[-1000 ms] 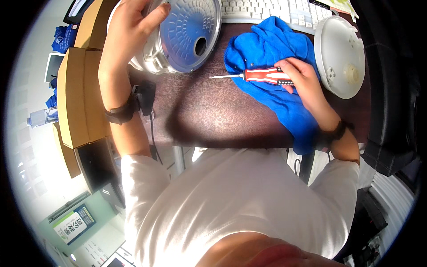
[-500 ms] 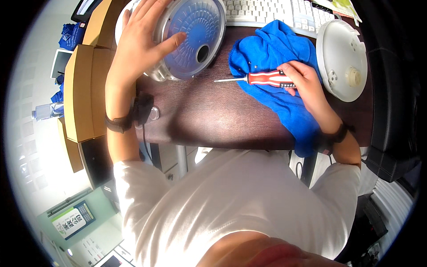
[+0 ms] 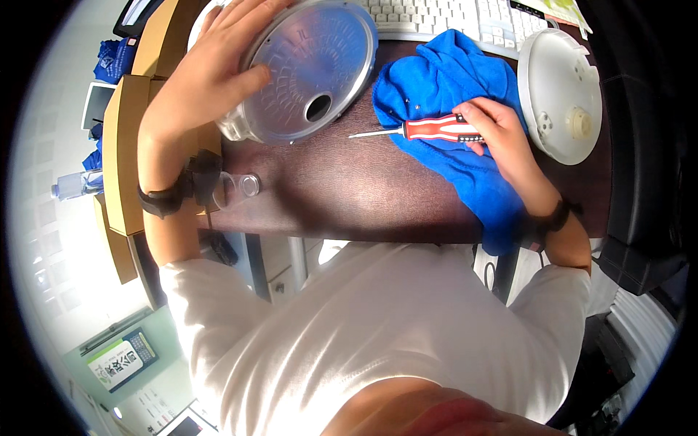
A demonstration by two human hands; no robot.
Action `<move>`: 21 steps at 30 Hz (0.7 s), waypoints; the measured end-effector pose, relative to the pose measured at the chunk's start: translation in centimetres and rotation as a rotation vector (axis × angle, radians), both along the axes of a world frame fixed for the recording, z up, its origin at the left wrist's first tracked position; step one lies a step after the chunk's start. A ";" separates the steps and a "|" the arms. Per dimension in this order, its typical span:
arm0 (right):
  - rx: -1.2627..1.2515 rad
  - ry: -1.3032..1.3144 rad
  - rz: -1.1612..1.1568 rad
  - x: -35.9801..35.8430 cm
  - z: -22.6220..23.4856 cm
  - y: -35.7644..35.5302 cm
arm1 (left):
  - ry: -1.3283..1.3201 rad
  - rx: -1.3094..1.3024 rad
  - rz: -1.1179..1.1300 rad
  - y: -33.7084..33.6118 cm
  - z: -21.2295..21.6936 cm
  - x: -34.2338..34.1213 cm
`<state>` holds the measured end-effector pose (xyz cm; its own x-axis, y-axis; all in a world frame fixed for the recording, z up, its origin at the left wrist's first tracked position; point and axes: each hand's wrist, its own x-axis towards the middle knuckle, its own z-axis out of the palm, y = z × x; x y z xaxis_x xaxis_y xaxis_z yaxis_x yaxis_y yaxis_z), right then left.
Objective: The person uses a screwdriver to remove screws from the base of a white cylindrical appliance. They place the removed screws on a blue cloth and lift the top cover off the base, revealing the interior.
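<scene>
My left hand (image 3: 203, 83) grips the upper left side of a round appliance part (image 3: 309, 62) with a shiny, ribbed metal face and a dark hole near its lower edge. The thumb lies on the metal face and the fingers reach over its far side. The part is tilted. In my right hand (image 3: 502, 134) is a screwdriver (image 3: 442, 129) with a red and white striped handle, its bare tip pointing left. Beneath this hand lies a crumpled blue cloth (image 3: 465, 83), with a few small shiny bits (image 3: 417, 107), perhaps screws, on it.
Right of the cloth rests a round white plastic cover (image 3: 542, 87). A white keyboard (image 3: 429, 16) lies along the far side. Near my left wrist is a small clear round container (image 3: 249, 185). Cardboard boxes (image 3: 125, 152) stand at the left, and a black padded surface (image 3: 640, 167) at the right.
My left hand has moved left and turned the round part, bringing its hole slightly left and down. The right hand and screwdriver are nearly still.
</scene>
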<state>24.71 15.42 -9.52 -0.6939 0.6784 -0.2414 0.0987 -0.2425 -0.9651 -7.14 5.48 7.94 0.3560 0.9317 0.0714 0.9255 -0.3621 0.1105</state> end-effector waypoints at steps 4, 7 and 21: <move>0.001 -0.017 -0.002 0.2 0.0 0.2 | 0.023 -0.053 -0.070 2.1 0.0 -0.8; -0.006 -0.012 0.028 -0.2 0.1 -0.1 | -0.096 -0.133 0.192 1.4 2.9 4.8; -0.055 0.005 -0.004 0.0 0.3 0.1 | -0.250 0.257 0.396 -3.7 -1.5 2.8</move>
<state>24.71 15.55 -9.17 -0.6925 0.6668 -0.2753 0.0931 -0.2958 -0.9507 -4.34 1.80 6.46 -0.0760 0.9327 0.3527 0.9536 -0.0353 0.2989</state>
